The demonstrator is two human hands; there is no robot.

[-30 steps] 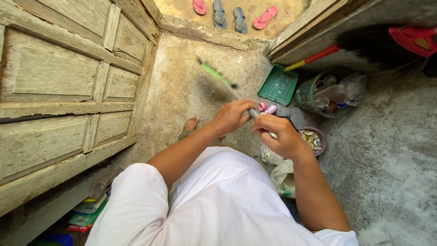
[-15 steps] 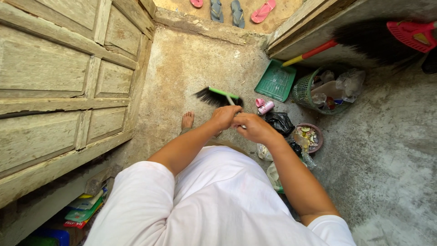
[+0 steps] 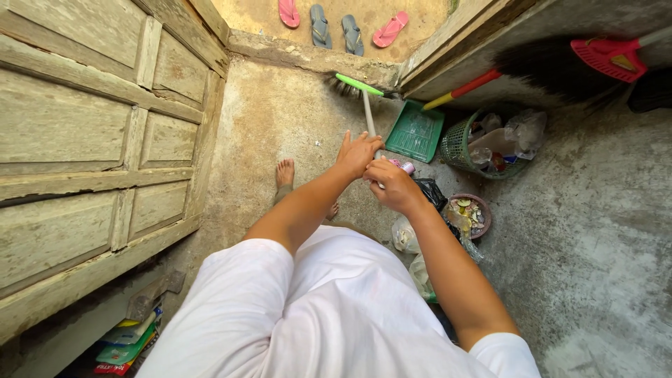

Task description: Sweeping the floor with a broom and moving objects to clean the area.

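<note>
A broom with a green head and a pale handle reaches out over the concrete floor toward the doorway step. My left hand grips the handle lower down, fingers partly spread. My right hand is closed around the handle's pink end, just behind the left hand. My bare foot stands on the floor to the left of the hands.
A wooden door fills the left. A green dustpan, a green basket of rubbish, a bowl of scraps and plastic bags lie to the right. Flip-flops sit beyond the step. A red broom leans at top right.
The broom head has swung from near my hands out toward the step at the doorway. Both hands stayed on the handle and shifted slightly right.
</note>
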